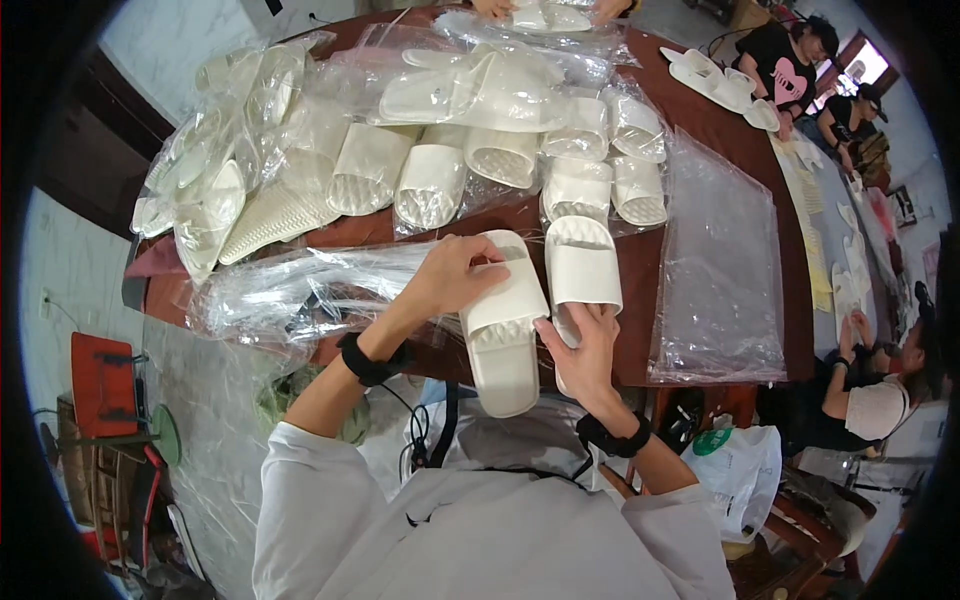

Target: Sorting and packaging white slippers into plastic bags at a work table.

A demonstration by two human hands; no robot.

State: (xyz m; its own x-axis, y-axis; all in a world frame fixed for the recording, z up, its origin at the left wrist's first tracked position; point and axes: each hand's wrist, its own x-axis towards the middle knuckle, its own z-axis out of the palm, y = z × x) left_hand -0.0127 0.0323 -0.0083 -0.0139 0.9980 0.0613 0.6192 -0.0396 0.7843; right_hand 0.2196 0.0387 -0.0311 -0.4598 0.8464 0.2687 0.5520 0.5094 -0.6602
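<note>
A cream slide slipper point(507, 302) lies in front of me, its heel overhanging the table's near edge. My left hand point(450, 277) grips the upper left side of its strap, fingers bent over the toe opening. Right beside it is a second cream slipper point(586, 272). Inside its foot opening are the fingers of my right hand point(585, 352), closed on it, while the thumb reaches to the edge of the first slipper. My right hand covers much of the second slipper's heel part. Both wrists carry black bands.
Beyond my hands, bagged cream slippers point(430, 185) are heaped on the brown table point(640, 290). Flat clear plastic bags point(718, 270) lie at right; crumpled clear plastic point(300, 295) lies at left. Another person's hands point(610, 10) hold slippers at the far edge. People work at right.
</note>
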